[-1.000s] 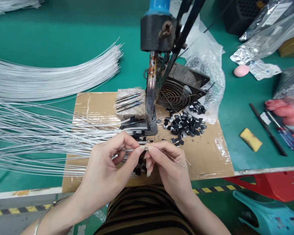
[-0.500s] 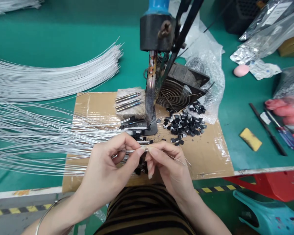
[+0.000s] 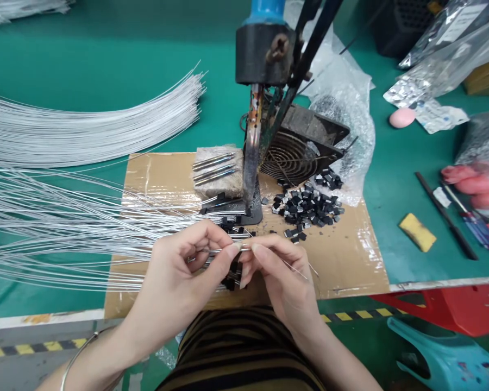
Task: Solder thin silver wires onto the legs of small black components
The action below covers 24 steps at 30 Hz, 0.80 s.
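Both hands pinch one thin wire (image 3: 244,248) just in front of the soldering iron (image 3: 251,146): left hand (image 3: 179,282), right hand (image 3: 283,279), fingertips closed. Risk: wire slips, or snags loose wires (image 3: 65,228).

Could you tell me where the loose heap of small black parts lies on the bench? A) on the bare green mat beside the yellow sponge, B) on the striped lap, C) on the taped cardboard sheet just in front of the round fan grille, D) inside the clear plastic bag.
C: the heap of small black parts rests on the cardboard sheet, right before the fan grille.
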Each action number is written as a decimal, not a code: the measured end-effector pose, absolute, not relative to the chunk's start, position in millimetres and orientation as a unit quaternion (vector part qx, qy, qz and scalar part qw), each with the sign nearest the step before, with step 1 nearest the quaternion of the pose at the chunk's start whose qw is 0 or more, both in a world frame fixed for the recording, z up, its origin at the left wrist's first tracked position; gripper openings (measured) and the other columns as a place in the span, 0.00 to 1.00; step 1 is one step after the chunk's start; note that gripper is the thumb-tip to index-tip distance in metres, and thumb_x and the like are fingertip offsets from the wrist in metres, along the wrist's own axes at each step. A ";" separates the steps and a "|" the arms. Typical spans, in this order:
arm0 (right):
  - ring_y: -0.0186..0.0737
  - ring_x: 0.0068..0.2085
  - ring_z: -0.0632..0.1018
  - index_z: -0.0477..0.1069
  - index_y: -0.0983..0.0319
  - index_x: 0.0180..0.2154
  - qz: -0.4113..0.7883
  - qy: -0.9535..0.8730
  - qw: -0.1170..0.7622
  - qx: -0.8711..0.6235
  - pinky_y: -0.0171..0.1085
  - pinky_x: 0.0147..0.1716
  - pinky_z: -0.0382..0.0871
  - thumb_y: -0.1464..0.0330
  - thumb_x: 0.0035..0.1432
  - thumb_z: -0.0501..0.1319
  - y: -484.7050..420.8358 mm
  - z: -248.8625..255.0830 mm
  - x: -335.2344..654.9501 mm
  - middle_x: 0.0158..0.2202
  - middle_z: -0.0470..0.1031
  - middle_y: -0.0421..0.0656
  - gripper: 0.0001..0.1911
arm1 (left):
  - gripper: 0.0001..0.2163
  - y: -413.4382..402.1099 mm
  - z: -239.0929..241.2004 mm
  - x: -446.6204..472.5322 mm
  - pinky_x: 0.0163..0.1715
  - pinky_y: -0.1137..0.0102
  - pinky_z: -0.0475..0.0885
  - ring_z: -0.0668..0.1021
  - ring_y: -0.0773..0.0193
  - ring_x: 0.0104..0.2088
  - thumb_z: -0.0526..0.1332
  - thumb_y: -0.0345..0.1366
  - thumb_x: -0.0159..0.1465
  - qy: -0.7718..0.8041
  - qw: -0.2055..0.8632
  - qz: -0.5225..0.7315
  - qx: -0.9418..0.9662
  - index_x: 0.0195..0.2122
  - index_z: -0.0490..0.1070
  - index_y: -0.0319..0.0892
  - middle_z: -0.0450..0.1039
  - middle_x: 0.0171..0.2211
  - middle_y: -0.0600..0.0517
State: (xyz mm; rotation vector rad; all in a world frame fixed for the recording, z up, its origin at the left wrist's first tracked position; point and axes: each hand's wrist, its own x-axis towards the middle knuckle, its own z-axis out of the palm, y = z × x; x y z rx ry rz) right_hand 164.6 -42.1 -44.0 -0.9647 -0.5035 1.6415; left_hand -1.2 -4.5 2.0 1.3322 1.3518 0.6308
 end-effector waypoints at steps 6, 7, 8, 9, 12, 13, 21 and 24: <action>0.31 0.27 0.82 0.87 0.57 0.41 0.696 -0.212 0.555 -0.403 0.30 0.29 0.81 0.65 0.65 0.71 -42.9 -45.1 164.6 0.32 0.84 0.40 0.05 | 0.07 -6.9 0.6 0.1 0.23 0.75 0.66 0.74 0.68 0.25 0.65 0.38 0.70 0.569 0.532 0.275 0.563 0.34 0.75 0.43 0.75 0.25 0.55; 0.30 0.26 0.81 0.87 0.57 0.40 0.701 -0.204 0.554 -0.401 0.29 0.28 0.80 0.65 0.65 0.71 -42.5 -44.8 164.3 0.31 0.84 0.40 0.04 | 0.07 -7.6 -0.5 0.7 0.23 0.75 0.67 0.75 0.67 0.25 0.65 0.38 0.70 0.569 0.527 0.279 0.566 0.35 0.75 0.43 0.76 0.25 0.54; 0.29 0.25 0.81 0.87 0.58 0.39 0.705 -0.195 0.553 -0.399 0.28 0.28 0.80 0.65 0.65 0.72 -42.0 -44.4 164.0 0.31 0.84 0.39 0.04 | 0.07 -8.3 -1.7 1.4 0.24 0.74 0.68 0.76 0.67 0.25 0.65 0.38 0.69 0.569 0.521 0.285 0.569 0.35 0.76 0.43 0.76 0.26 0.54; 0.28 0.24 0.80 0.87 0.58 0.39 0.710 -0.185 0.552 -0.396 0.27 0.27 0.79 0.65 0.64 0.72 -41.3 -43.7 163.7 0.30 0.84 0.39 0.04 | 0.07 -9.0 -3.0 2.1 0.24 0.74 0.68 0.76 0.66 0.26 0.66 0.38 0.69 0.568 0.514 0.293 0.572 0.34 0.76 0.43 0.77 0.26 0.54; 0.27 0.22 0.79 0.87 0.59 0.37 0.719 -0.162 0.553 -0.389 0.25 0.24 0.77 0.66 0.63 0.73 -38.5 -41.4 162.8 0.28 0.83 0.38 0.04 | 0.06 -11.0 -6.4 3.5 0.24 0.74 0.70 0.78 0.66 0.26 0.66 0.36 0.68 0.567 0.490 0.315 0.582 0.34 0.76 0.43 0.77 0.26 0.53; 0.27 0.22 0.79 0.87 0.59 0.36 0.720 -0.158 0.553 -0.387 0.25 0.23 0.77 0.66 0.62 0.73 -37.5 -40.6 162.6 0.27 0.83 0.38 0.04 | 0.05 -11.5 -7.1 3.8 0.25 0.74 0.71 0.78 0.65 0.26 0.67 0.36 0.68 0.566 0.484 0.319 0.586 0.34 0.76 0.43 0.78 0.27 0.53; 0.27 0.20 0.75 0.86 0.59 0.33 0.733 -0.126 0.541 -0.392 0.26 0.21 0.75 0.65 0.58 0.74 -33.0 -37.4 162.2 0.26 0.81 0.38 0.04 | 0.05 -14.5 -11.3 7.1 0.22 0.75 0.68 0.73 0.69 0.23 0.65 0.32 0.68 0.560 0.429 0.347 0.618 0.34 0.76 0.44 0.74 0.25 0.55; 0.27 0.21 0.75 0.86 0.59 0.32 0.736 -0.108 0.542 -0.391 0.26 0.21 0.75 0.66 0.57 0.74 -33.8 -37.1 160.6 0.26 0.81 0.38 0.04 | 0.04 -16.2 -16.0 8.5 0.22 0.75 0.67 0.73 0.69 0.23 0.66 0.32 0.69 0.557 0.421 0.362 0.618 0.35 0.76 0.45 0.74 0.26 0.56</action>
